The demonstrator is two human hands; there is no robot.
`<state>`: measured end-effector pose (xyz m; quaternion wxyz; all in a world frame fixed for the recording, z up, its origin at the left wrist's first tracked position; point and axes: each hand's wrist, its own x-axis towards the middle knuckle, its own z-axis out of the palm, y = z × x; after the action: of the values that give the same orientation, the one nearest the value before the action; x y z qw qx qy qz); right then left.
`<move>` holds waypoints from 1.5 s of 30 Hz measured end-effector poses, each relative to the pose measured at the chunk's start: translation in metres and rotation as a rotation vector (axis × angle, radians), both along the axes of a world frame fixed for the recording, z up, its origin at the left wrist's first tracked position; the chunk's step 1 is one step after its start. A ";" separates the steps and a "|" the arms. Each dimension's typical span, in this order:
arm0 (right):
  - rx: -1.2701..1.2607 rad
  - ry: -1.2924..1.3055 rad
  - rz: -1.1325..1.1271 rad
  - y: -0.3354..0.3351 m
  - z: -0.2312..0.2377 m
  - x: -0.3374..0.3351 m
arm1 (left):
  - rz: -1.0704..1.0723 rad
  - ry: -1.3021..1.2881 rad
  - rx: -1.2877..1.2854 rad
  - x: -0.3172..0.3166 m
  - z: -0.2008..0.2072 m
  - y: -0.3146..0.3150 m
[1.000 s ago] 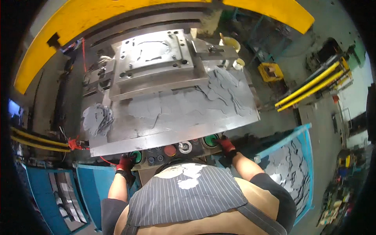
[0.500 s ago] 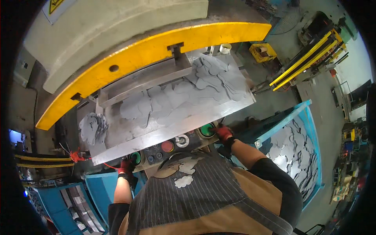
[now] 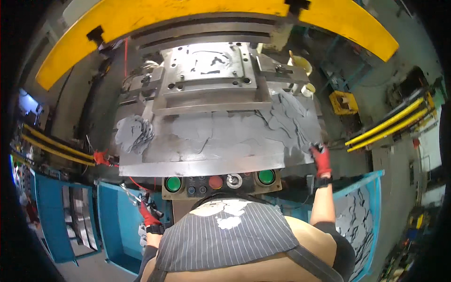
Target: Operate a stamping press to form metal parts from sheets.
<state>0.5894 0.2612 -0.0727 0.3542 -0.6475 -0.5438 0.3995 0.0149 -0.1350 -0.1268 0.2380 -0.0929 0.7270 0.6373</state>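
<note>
My left hand (image 3: 149, 215), in a red and black glove, is low beside the control panel (image 3: 221, 184). It is closed around the dark handle of a tool whose slim metal jaws (image 3: 131, 193) point up and left. My right hand (image 3: 322, 160), in a red glove, reaches to the right edge of the metal table (image 3: 225, 166). Its fingertips touch the nearest of the grey flat cut pieces (image 3: 289, 122); whether they pinch one is too small to tell. More grey pieces lie across the table, and a stack (image 3: 134, 134) sits at its left end.
Beyond the table is a press die (image 3: 211, 84) under a yellow press beam (image 3: 225, 11). Two green buttons (image 3: 267, 176) and a red one (image 3: 215, 182) are on the panel. Blue bins (image 3: 105, 225) stand left and right, the right one holding grey pieces (image 3: 354, 221). Yellow-striped guards (image 3: 385, 127) flank the press.
Both hands have left the green buttons: the right went outward to the table's right edge, the left down and left, now with a tool. My view has turned and shows the die.
</note>
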 end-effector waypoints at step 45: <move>0.149 0.569 -0.550 -0.027 0.003 0.010 | -1.362 0.919 -0.041 0.037 0.227 0.423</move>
<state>0.5992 0.2340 -0.0699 0.6304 -0.6049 -0.2578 0.4126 0.0518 0.2882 0.1002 0.2494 0.6347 0.6605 0.3142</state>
